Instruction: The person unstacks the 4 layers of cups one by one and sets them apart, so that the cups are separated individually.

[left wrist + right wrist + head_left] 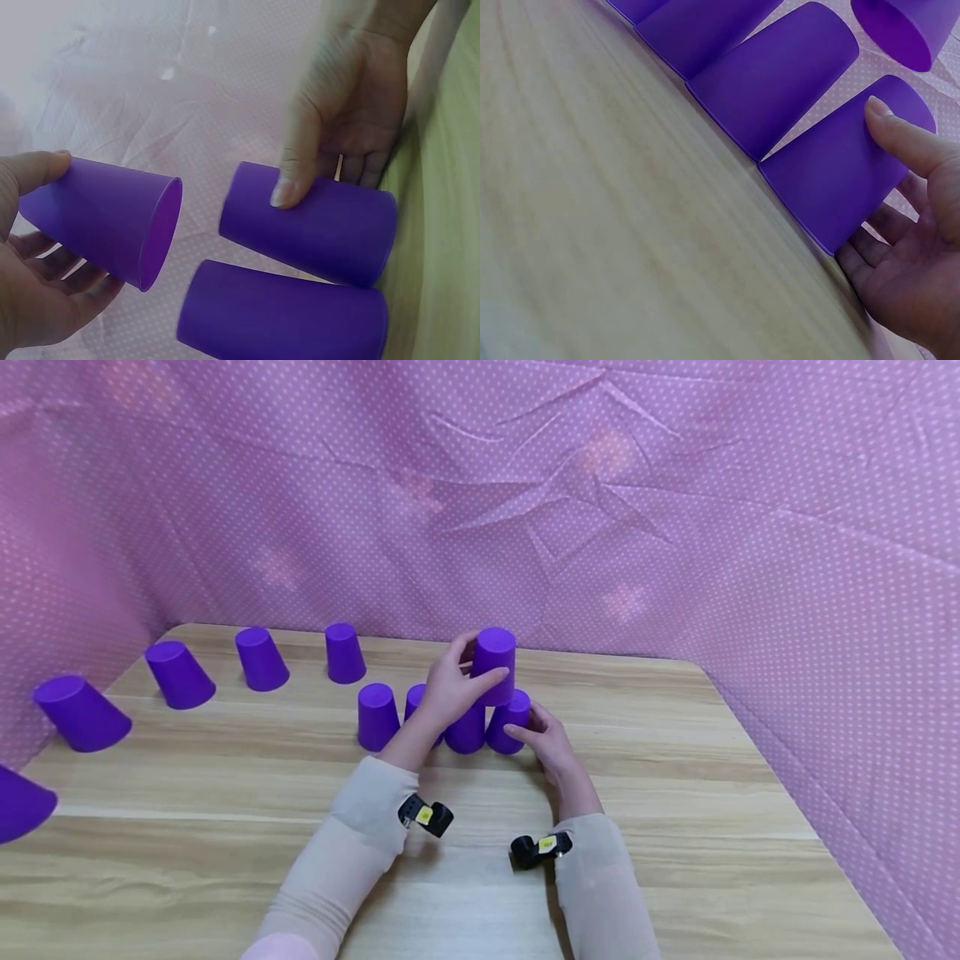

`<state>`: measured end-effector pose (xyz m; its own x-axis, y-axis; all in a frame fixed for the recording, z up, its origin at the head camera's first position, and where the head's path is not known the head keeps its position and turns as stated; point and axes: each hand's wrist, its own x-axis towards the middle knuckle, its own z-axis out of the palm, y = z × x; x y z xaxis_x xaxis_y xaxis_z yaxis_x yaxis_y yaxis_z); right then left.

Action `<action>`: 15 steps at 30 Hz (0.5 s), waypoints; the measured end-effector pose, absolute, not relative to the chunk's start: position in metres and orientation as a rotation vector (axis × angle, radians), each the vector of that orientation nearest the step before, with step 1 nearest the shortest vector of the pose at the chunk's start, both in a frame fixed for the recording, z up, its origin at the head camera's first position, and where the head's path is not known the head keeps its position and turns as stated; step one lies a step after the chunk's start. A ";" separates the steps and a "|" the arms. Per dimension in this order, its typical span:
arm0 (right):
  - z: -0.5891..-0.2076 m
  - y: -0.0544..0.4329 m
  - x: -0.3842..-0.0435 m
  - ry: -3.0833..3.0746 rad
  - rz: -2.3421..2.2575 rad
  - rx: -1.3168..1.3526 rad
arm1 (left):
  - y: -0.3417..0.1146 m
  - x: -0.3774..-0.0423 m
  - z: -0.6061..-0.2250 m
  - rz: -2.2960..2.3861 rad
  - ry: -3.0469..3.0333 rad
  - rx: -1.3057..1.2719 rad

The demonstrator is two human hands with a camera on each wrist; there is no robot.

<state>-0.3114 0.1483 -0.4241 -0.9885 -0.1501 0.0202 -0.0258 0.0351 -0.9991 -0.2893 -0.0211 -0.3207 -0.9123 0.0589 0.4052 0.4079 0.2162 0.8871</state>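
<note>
My left hand (452, 687) grips an upside-down purple cup (495, 664), thumb on one side and fingers on the other. In the left wrist view this raised cup (105, 217) is apart from the cups below. A row of upside-down purple cups stands on the table, among them the leftmost cup (377, 718) and a middle cup (465, 728); my left wrist partly hides another cup (415, 700). My right hand (553, 745) holds the rightmost cup (507, 727), thumb on its near side. In the right wrist view that cup (847, 165) touches its neighbour (772, 79) at the rim.
Several more upside-down purple cups stand apart in a curve along the left and back, including a back cup (345, 653) and a left cup (81, 714). A pink dotted cloth (480, 510) hangs around the wooden table (712, 827).
</note>
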 end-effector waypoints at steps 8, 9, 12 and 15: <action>-0.425 0.148 -0.311 2.197 -2.119 -0.196 | -0.036 -0.278 -0.316 -1.797 -2.201 -0.413; -0.425 0.148 -0.311 2.201 -2.115 -0.193 | -0.038 -0.277 -0.315 -1.797 -2.202 -0.408; -0.426 0.148 -0.312 2.196 -2.123 -0.196 | -0.046 -0.273 -0.314 -1.790 -2.183 -0.401; -0.427 0.148 -0.312 2.194 -2.124 -0.195 | -0.054 -0.267 -0.309 -1.787 -2.149 -0.397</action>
<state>-0.3123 0.1479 -0.4267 -0.9885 -0.1482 0.0292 -0.0340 0.0299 -0.9990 -0.2672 -0.0543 -0.3094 -0.9111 0.0103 0.4120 0.4070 0.1799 0.8955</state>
